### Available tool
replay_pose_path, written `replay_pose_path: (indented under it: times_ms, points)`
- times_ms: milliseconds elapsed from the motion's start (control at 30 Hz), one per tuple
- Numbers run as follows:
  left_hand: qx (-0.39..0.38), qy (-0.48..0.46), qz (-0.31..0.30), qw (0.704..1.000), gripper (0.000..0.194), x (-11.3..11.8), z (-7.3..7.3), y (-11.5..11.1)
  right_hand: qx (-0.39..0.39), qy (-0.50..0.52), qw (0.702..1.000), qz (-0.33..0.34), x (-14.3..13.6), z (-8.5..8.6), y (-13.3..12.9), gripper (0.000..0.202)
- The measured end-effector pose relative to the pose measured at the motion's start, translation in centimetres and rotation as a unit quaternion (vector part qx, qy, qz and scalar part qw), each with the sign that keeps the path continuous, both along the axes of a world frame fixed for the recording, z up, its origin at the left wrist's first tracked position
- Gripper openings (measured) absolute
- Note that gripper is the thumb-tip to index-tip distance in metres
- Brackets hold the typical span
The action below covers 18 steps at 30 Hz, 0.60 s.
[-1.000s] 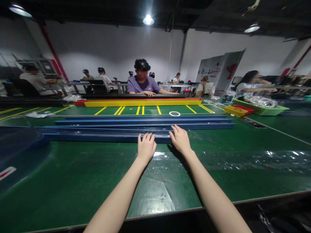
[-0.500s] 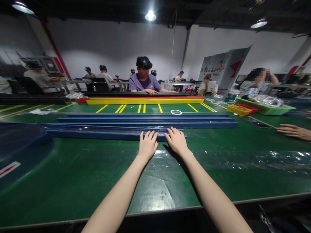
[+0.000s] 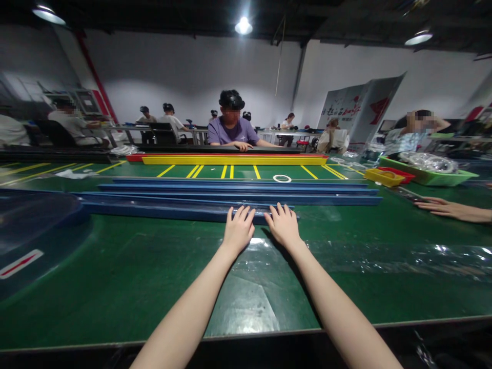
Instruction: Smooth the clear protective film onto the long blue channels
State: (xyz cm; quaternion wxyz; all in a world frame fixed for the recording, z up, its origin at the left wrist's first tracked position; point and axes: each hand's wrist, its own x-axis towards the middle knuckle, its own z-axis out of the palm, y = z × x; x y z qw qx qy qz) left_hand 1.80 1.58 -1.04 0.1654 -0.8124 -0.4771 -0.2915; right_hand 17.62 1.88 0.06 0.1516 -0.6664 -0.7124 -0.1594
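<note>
My left hand (image 3: 238, 230) lies with fingers spread on the nearest long blue channel strip (image 3: 161, 209). Close beside it, my right hand (image 3: 284, 228) rests on the same strip near its right end, fingers apart and stretched forward. Neither hand wraps round the strip. Behind it run more long blue strips (image 3: 338, 200), roughly parallel to the table edge. A clear plastic film (image 3: 369, 259) lies flat on the green table (image 3: 126, 287), passing under my forearms.
A large blue piece (image 3: 42, 215) with a red arrow label sits at left. Yellow and red strips (image 3: 230, 160) lie at the back, before a seated person (image 3: 232, 130). A green tray (image 3: 430, 177), a yellow bin (image 3: 384, 177) and another person's hand (image 3: 449, 209) are at right.
The other person's hand at right has moved leftward, over the dark flat object there. The view has shifted slightly. My two hands stay on the blue strip.
</note>
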Motion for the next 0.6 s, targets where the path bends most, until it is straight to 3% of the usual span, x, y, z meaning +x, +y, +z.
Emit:
replay_pose_path:
  times_ms: [167, 333, 433, 600]
  points:
    - [-0.012, -0.005, 0.009, 1.0, 0.035, 0.0, -0.1, 0.0, -0.007, 0.009, 0.999, 0.051, 0.1, 0.2, 0.2, 0.052]
    - [-0.012, -0.032, 0.041, 0.999, 0.032, -0.1, 0.0, 0.1, 0.034, 0.04, 0.998, -0.021, 1.4, 0.4, 0.5, 0.048]
    - [-0.008, -0.037, 0.046, 0.998, 0.031, -0.2, 0.1, 0.2, 0.021, 0.039, 0.997, -0.06, 1.8, 0.1, 0.7, 0.05]
    - [-0.008, -0.027, 0.027, 0.999, 0.032, -0.2, 0.2, 0.1, -0.009, 0.001, 1.0, -0.02, 1.1, -0.2, 0.5, 0.055]
